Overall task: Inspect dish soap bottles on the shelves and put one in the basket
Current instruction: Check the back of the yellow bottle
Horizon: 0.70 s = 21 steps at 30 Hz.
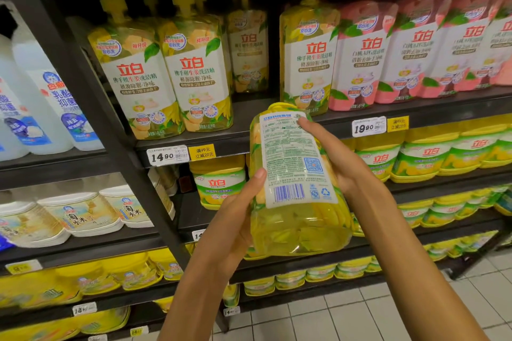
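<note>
Item: clear yellow plastic dish soap bottle, pump end tipped away toward the shelves, held in front of the black metal shelving with its white printed back label facing the camera, presumably so the small print and barcode can be read.

Grip: left hand cups the lower left side, thumb laid along the label edge; right hand wraps the upper right side, fingertips curled onto the label top. Both hold firmly.

Material: smooth, glossy, translucent body with rounded shoulders; liquid visible inside.

Nearby stock: upright yellow pump bottles and pink pump bottles on the shelf behind.

Basket: not in view; placing not yet done.
</note>
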Each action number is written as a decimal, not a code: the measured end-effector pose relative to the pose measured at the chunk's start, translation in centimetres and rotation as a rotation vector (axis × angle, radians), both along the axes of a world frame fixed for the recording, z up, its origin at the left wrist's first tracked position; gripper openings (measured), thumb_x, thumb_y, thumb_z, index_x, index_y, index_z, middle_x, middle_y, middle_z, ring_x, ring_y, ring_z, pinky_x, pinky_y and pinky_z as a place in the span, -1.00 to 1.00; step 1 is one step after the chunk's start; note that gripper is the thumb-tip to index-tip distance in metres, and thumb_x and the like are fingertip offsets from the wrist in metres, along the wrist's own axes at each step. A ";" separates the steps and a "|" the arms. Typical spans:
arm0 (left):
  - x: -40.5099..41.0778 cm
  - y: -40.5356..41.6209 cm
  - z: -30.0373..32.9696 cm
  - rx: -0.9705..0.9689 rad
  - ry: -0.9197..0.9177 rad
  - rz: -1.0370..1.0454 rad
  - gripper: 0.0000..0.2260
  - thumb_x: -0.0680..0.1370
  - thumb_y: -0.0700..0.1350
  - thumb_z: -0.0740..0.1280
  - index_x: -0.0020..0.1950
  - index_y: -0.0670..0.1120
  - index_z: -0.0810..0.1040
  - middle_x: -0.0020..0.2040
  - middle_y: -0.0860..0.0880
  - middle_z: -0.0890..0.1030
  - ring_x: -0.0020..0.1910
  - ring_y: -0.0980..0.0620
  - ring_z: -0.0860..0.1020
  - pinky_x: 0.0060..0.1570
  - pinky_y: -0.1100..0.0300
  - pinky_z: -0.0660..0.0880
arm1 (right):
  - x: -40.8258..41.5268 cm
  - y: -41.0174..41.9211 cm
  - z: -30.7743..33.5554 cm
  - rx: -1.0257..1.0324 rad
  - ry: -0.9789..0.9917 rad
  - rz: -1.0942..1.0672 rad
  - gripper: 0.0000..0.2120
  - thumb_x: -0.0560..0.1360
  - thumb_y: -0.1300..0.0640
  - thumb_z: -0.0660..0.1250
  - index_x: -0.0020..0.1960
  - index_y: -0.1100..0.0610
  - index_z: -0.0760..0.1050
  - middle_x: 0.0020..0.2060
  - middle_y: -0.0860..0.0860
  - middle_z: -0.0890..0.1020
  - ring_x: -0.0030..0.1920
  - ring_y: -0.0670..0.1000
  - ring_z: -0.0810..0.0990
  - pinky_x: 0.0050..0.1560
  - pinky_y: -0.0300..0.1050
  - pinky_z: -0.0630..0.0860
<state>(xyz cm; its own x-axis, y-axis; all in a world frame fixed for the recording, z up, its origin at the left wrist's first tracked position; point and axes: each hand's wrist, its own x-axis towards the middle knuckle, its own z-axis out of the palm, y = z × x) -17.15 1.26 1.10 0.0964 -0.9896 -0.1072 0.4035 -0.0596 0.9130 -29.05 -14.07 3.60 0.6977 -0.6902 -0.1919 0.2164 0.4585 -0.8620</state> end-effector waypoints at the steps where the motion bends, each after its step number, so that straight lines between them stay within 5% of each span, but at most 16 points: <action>1: -0.1 0.0 0.0 -0.002 0.011 0.002 -0.72 0.36 0.21 0.34 0.00 0.22 0.68 0.08 0.00 0.69 0.07 0.00 0.66 -0.10 0.13 0.62 | -0.1 0.0 0.1 -0.004 0.011 0.000 -0.69 0.53 -0.06 0.33 0.17 0.10 0.59 -0.01 0.08 0.72 -0.06 0.06 0.72 -0.27 -0.09 0.63; 5: -0.4 0.0 -0.1 0.019 0.020 0.019 -0.61 0.39 0.15 0.33 0.17 0.10 0.63 0.15 -0.02 0.66 0.12 -0.02 0.63 -0.05 0.10 0.62 | -0.2 0.4 0.6 -0.116 0.051 -0.001 -0.63 0.54 -0.09 0.33 0.25 0.09 0.56 0.12 0.09 0.68 0.09 0.11 0.68 0.09 0.09 0.60; 7: -1.0 -0.2 -0.2 0.016 -0.059 0.024 -0.71 0.39 0.22 0.28 0.05 0.25 0.65 0.08 0.12 0.68 0.07 0.10 0.65 -0.04 0.13 0.61 | -0.1 0.8 0.7 -0.242 -0.010 -0.070 -0.61 0.54 -0.05 0.34 0.30 0.10 0.52 0.16 0.09 0.66 0.17 0.12 0.64 0.26 0.16 0.50; 9: -1.5 -0.5 0.0 -0.012 -0.143 0.058 -0.76 0.33 0.32 0.25 -0.08 0.40 0.62 0.01 0.25 0.68 0.01 0.24 0.64 -0.05 0.21 0.59 | -0.1 1.3 0.7 -0.360 -0.107 -0.129 -0.59 0.54 0.01 0.37 0.35 0.07 0.46 0.18 0.06 0.65 0.19 0.09 0.63 0.20 0.09 0.54; 13: -2.1 -1.3 -1.0 -0.082 -0.213 0.184 -0.52 0.32 0.34 0.24 0.18 0.22 0.54 0.11 0.19 0.65 0.12 0.17 0.61 0.17 0.07 0.52 | -0.6 2.2 1.1 -0.556 -0.193 -0.159 -0.65 0.52 0.06 0.39 0.26 -0.19 0.47 0.15 -0.15 0.66 0.17 -0.09 0.63 -0.01 -0.26 0.58; 18: -2.0 -1.4 -1.2 -0.197 -0.317 0.324 -0.46 0.40 0.31 0.27 0.28 0.07 0.49 0.15 0.09 0.65 0.16 0.06 0.60 0.12 0.10 0.56 | -1.3 2.2 1.3 -0.665 -0.219 -0.184 -0.16 0.37 -0.09 0.49 0.54 -0.03 0.17 0.33 0.04 0.54 0.30 0.05 0.55 0.11 -0.12 0.57; 21: -1.5 -1.2 -1.3 -0.267 -0.374 0.336 -0.44 0.37 0.23 0.27 0.29 -0.01 0.48 0.15 0.04 0.66 0.13 0.03 0.62 0.06 0.11 0.58 | -1.7 2.6 1.5 -0.633 -0.229 -0.133 -0.03 0.26 -0.23 0.54 0.51 0.09 0.21 0.19 -0.03 0.64 0.20 0.01 0.62 0.05 -0.17 0.59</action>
